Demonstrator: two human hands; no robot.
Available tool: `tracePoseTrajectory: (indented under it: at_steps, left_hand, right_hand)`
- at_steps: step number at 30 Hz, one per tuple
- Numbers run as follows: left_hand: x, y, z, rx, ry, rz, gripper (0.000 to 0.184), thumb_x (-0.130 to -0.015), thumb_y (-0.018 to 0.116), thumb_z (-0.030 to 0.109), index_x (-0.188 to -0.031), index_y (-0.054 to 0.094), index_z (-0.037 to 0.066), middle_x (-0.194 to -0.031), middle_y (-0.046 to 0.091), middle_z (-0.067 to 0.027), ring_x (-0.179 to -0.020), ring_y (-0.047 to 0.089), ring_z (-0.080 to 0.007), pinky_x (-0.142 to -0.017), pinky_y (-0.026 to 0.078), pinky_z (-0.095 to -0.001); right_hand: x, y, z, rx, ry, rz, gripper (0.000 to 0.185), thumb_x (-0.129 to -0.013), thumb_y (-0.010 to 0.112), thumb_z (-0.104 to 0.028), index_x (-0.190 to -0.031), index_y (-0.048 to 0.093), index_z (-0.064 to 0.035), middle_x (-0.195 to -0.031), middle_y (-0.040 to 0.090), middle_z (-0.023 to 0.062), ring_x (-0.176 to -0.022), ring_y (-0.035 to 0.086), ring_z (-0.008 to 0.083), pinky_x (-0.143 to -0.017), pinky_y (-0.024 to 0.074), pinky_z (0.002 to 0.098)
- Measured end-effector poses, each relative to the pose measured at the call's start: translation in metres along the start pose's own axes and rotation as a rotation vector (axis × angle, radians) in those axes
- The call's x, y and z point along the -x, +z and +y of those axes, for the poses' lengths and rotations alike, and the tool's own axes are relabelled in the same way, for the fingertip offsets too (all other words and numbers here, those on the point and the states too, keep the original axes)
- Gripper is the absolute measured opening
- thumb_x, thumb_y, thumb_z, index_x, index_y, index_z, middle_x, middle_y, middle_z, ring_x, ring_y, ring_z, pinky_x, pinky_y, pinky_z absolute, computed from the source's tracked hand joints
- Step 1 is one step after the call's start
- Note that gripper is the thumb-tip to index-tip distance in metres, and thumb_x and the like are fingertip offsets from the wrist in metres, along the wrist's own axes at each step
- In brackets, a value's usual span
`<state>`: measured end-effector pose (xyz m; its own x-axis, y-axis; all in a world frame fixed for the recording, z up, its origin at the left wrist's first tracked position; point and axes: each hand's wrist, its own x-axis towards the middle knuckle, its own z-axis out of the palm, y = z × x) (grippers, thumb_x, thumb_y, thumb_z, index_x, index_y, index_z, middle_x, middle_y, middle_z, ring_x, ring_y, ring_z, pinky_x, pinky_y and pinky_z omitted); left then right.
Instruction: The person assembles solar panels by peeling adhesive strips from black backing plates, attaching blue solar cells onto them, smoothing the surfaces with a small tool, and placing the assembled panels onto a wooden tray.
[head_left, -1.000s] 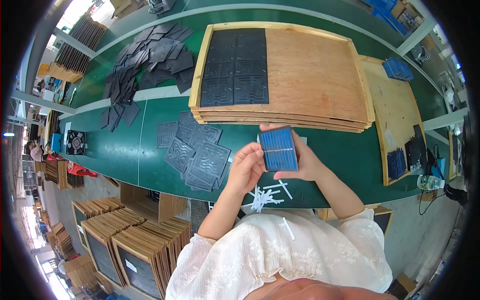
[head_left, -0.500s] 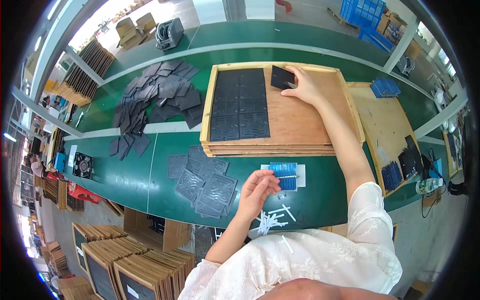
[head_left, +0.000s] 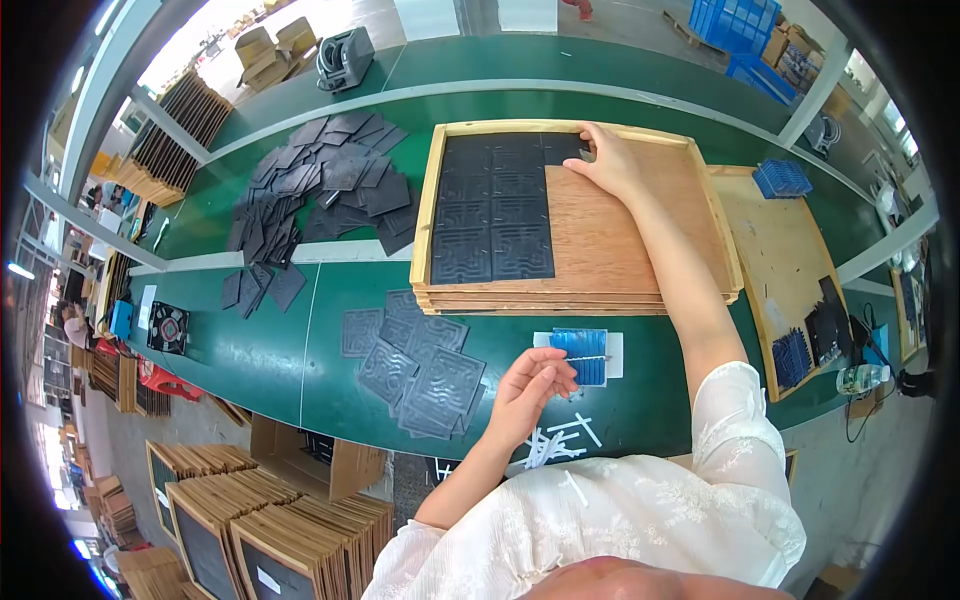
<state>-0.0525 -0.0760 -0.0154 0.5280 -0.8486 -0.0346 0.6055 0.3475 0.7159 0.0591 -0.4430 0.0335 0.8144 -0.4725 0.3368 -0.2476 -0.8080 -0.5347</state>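
Observation:
My right hand is at the far side of a wooden-framed tray. Its thumb and fingers are on the edges of a black square tile, which lies flat or nearly flat there. Two columns of black tiles with raised line patterns fill the tray's left part, touching the new one. Over the bench, my left hand hangs with loosely bent fingers, thumb apart, nothing visible in it. Beside its fingertips sits a blue ribbed block on a white piece.
A heap of black tiles lies left of the tray; patterned tiles lie nearer. White strips are scattered before my body. Right of the tray is a wooden board with blue pieces. A white rail crosses the bench.
The black tile has gone from tilted up above the tray to lying down beside the tile columns, my right hand lowering with it. My left hand has barely moved; the view shifted slightly.

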Motion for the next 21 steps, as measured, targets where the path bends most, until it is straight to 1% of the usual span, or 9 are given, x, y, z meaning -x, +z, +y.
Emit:
tracePoseTrajectory:
  at_steps: [5,10,11,14,15,17,19,20,21]
  left_hand:
    - [-0.001,0.001,-0.001,-0.098,0.034,-0.019,0.026,-0.102,0.048,0.008,-0.126,0.054,0.001,-0.106,0.066,-0.0114,-0.094,0.064,-0.0189,-0.081,0.050,-0.0312]
    - [0.010,0.008,0.001,-0.478,0.114,-0.036,0.029,-0.098,0.057,0.004,-0.127,0.053,0.001,-0.111,0.064,-0.0102,-0.098,0.062,-0.0157,-0.086,0.051,-0.0319]
    - [0.017,0.008,0.004,-0.610,0.155,-0.060,0.035,-0.093,0.064,0.003,-0.127,0.054,0.001,-0.114,0.064,-0.0120,-0.100,0.063,-0.0206,-0.089,0.051,-0.0322]
    - [0.040,0.011,0.032,-1.135,0.288,-0.045,0.041,-0.088,0.069,0.005,-0.126,0.056,0.002,-0.117,0.063,-0.0145,-0.104,0.063,-0.0297,-0.091,0.051,-0.0354]
    - [0.047,0.001,0.033,-1.319,0.395,0.044,0.047,-0.082,0.074,0.009,-0.126,0.057,0.002,-0.120,0.062,-0.0163,-0.110,0.059,-0.0371,-0.096,0.048,-0.0400]
    - [0.062,-0.016,0.048,-1.532,0.422,0.300,0.053,-0.079,0.077,0.013,-0.127,0.056,0.003,-0.127,0.058,-0.0179,-0.120,0.052,-0.0380,-0.103,0.042,-0.0457]
    - [0.072,-0.033,0.061,-1.742,0.435,0.565,0.075,-0.070,0.085,0.020,-0.134,0.049,0.003,-0.130,0.054,-0.0186,-0.121,0.049,-0.0386,-0.105,0.037,-0.0483]
    - [0.074,-0.037,0.061,-1.788,0.381,0.662,0.081,-0.068,0.086,0.022,-0.137,0.047,0.003,-0.131,0.053,-0.0175,-0.123,0.047,-0.0379,-0.105,0.035,-0.0491]
    - [0.075,-0.040,0.059,-1.817,0.332,0.645,0.082,-0.068,0.086,0.022,-0.137,0.046,0.004,-0.132,0.052,-0.0172,-0.123,0.046,-0.0376,-0.105,0.035,-0.0491]
  right_hand:
    - [0.005,0.002,-0.002,0.056,-0.035,0.048,0.068,-0.078,0.078,-0.039,-0.134,0.054,-0.0088,-0.124,0.065,0.0108,-0.121,0.056,0.0300,-0.102,0.0453,0.0414]
    - [0.021,0.003,-0.001,-0.132,-0.160,0.194,0.054,-0.080,0.080,-0.025,-0.128,0.059,-0.0104,-0.119,0.068,0.0076,-0.104,0.065,0.0240,-0.091,0.0516,0.0365]
    - [0.029,0.000,-0.008,-0.163,-0.196,0.201,0.053,-0.080,0.079,-0.023,-0.128,0.059,-0.0111,-0.118,0.069,0.0067,-0.103,0.065,0.0225,-0.090,0.0516,0.0356]
    - [0.079,-0.026,-0.037,-0.226,-0.243,0.217,0.050,-0.082,0.078,-0.015,-0.127,0.060,-0.0124,-0.115,0.070,0.0047,-0.099,0.065,0.0181,-0.086,0.0517,0.0332]
    - [0.100,-0.035,-0.051,-0.237,-0.230,0.208,0.049,-0.082,0.078,-0.013,-0.127,0.060,-0.0123,-0.114,0.070,0.0043,-0.098,0.065,0.0168,-0.085,0.0517,0.0325]
    - [0.142,-0.043,-0.065,-0.287,-0.173,0.174,0.048,-0.082,0.077,-0.010,-0.127,0.060,-0.0119,-0.111,0.070,0.0038,-0.096,0.065,0.0148,-0.080,0.0514,0.0311]
    - [0.177,-0.048,-0.071,-0.364,-0.087,0.128,0.047,-0.082,0.077,-0.008,-0.126,0.061,-0.0111,-0.109,0.071,0.0036,-0.094,0.064,0.0135,-0.076,0.0508,0.0298]
    - [0.191,-0.047,-0.072,-0.369,-0.086,0.117,0.048,-0.081,0.077,-0.006,-0.126,0.061,-0.0105,-0.108,0.071,0.0035,-0.092,0.064,0.0129,-0.073,0.0504,0.0286]
    - [0.204,-0.045,-0.072,-0.375,-0.085,0.106,0.048,-0.080,0.077,-0.004,-0.125,0.061,-0.0099,-0.108,0.071,0.0035,-0.091,0.064,0.0123,-0.070,0.0499,0.0274]
